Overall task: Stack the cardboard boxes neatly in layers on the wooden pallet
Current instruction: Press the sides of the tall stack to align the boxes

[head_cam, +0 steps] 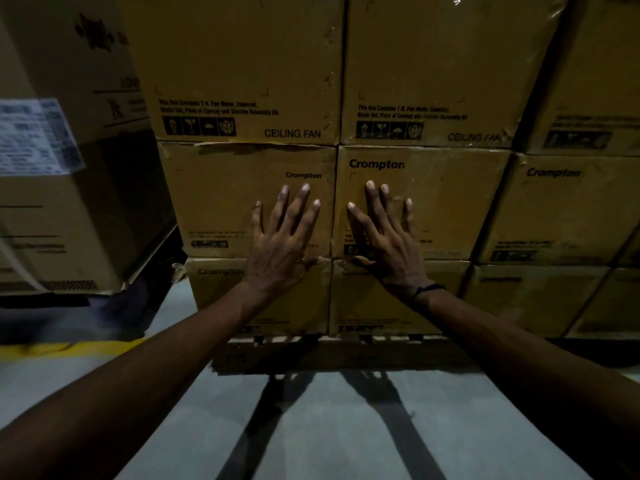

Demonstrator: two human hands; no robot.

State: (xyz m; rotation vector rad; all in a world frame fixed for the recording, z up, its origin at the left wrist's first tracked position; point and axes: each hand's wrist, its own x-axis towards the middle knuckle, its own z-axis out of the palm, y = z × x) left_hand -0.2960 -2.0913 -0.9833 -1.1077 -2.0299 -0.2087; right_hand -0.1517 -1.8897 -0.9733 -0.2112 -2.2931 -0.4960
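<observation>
Two hands, left hand (277, 244) and right hand (388, 240), fingers spread flat, press adjoining brown cardboard boxes (221, 199); uneven pushing could skew the layer beneath the fingertips.

Cardboard boxes (420, 195) read "Crompton" and "CEILING FAN".

Warehouse — palletised cartons (242, 199), floor marking (69, 346).

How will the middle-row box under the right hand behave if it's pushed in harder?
The middle-row box probably slides stiffly instead of tipping: another box sits on top and neighbours flank it. Likely heavy, since the print says ceiling fan. The right hand lies flat on its glossy taped face, so the palm might slip.
</observation>
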